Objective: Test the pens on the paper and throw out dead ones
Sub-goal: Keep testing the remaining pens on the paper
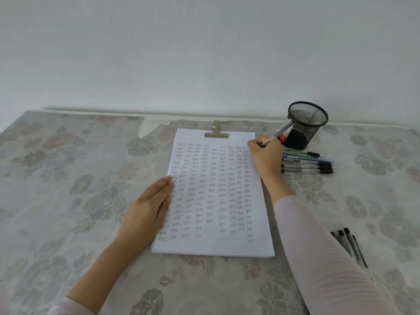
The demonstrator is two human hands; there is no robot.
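Broadly, a floral tablecloth (68,183) fills the lower frame, giving a flat writing bed. At centre, the paper (216,244), clipped at its top by a bulldog clip (216,131), is crowded with "test" marks. The left hand (148,208) lies flat, fingers together, pinning its left edge. The right hand (266,155) pinches a clear pen (278,131) at the upper-right corner, likely seeking blank space. Sorted pens (308,163) lie right of it, below a mesh cup (304,125).

We see the paper (216,192) in the middle, the cup (305,125) behind-right, pens (306,163) beside it.
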